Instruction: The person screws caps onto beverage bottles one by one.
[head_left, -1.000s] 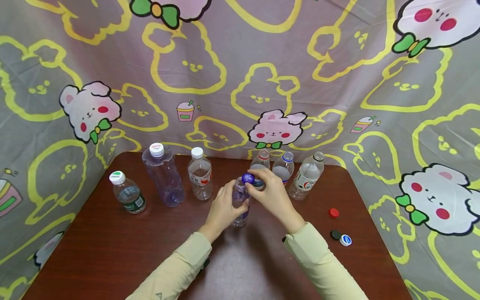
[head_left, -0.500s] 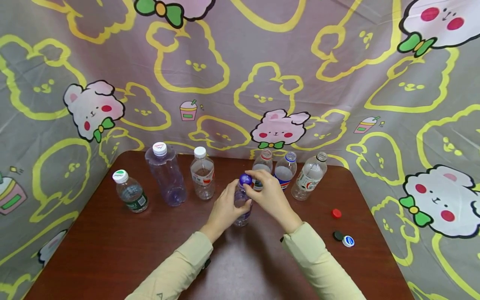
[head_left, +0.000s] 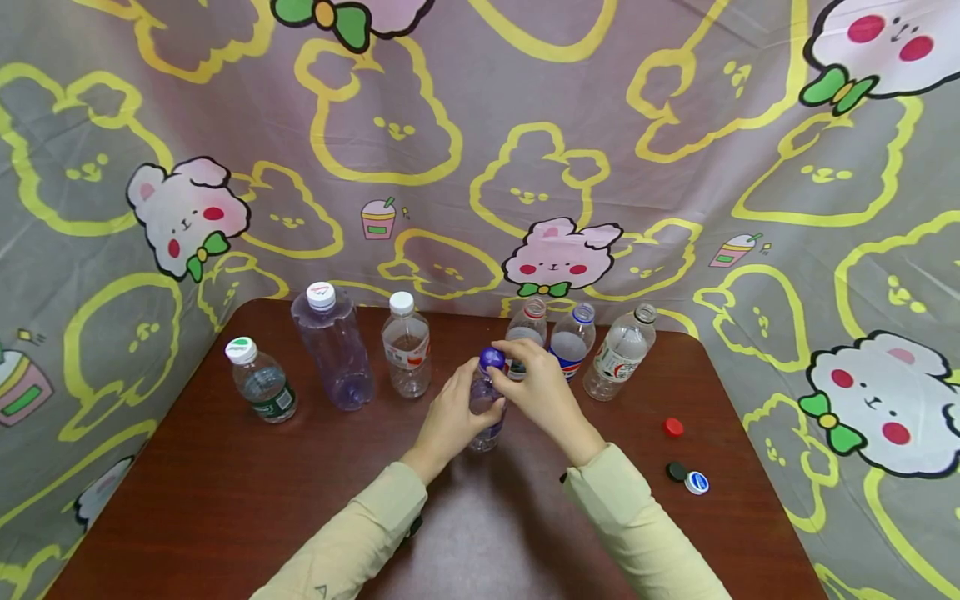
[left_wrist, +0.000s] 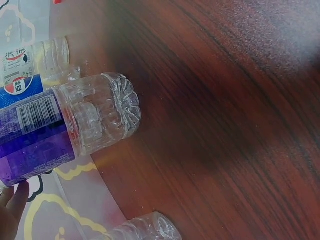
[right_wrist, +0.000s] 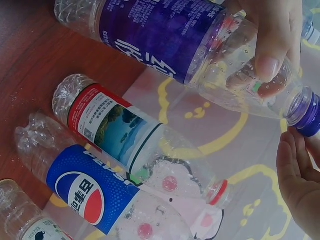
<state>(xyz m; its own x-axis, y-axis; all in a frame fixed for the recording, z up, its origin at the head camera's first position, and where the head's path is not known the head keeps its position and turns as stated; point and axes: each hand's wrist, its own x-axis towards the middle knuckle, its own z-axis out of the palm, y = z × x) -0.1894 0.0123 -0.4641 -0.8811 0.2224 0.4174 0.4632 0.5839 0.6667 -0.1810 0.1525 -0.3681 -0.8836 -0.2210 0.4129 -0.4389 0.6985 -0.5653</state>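
My left hand (head_left: pixel 455 414) grips a clear plastic bottle (head_left: pixel 486 432) with a purple label, standing upright at the table's middle. A purple cap (head_left: pixel 492 358) sits on its mouth, and my right hand (head_left: pixel 542 390) pinches it between thumb and fingers. The right wrist view shows the cap (right_wrist: pixel 309 116) against the neck of the bottle (right_wrist: pixel 160 35), with the left thumb on the bottle's shoulder. In the left wrist view the bottle's base (left_wrist: pixel 107 112) is in sight, while most of the left hand (left_wrist: pixel 11 212) lies outside the picture.
Uncapped bottles stand behind my right hand: red-ringed (head_left: pixel 527 327), blue-ringed Pepsi (head_left: pixel 572 340) and black-ringed (head_left: pixel 621 352). Capped ones stand left: green-labelled (head_left: pixel 262 383), large purple-tinted (head_left: pixel 333 350) and white-capped (head_left: pixel 407 346). Red (head_left: pixel 672 427), black (head_left: pixel 677 472) and blue-and-white (head_left: pixel 697 482) caps lie right.
My right hand has brought the purple cap left and down from beside the bottle's mouth onto it. The left hand keeps its hold on the bottle. The whole view has shifted slightly.
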